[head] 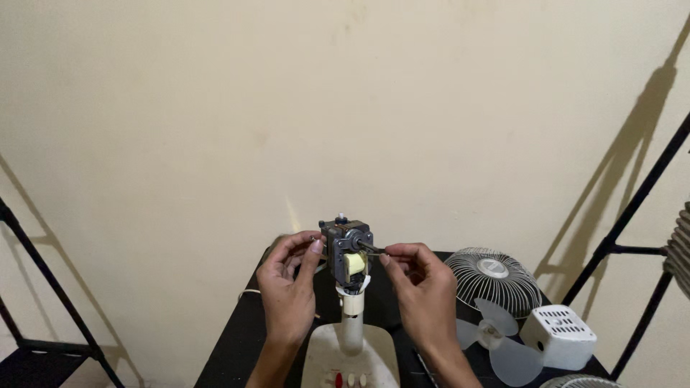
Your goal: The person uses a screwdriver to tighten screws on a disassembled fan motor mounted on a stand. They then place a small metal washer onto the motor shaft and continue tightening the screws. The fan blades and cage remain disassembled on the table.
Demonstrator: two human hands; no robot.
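A small desk fan stands stripped on a black table (237, 345): white base (327, 356) with coloured buttons, white neck (351, 316), and a bare dark motor (347, 248) with a yellow coil on top. My left hand (287, 287) grips the motor's left side with thumb and fingers. My right hand (420, 284) pinches a thin dark shaft or tool (372, 249) at the motor's right front.
A white wire fan grille (496, 276) leans at the back right of the table. In front of it lie a translucent fan blade (499, 345) and a white vented motor cover (559, 336). Black metal stand legs (632, 215) flank the table on both sides.
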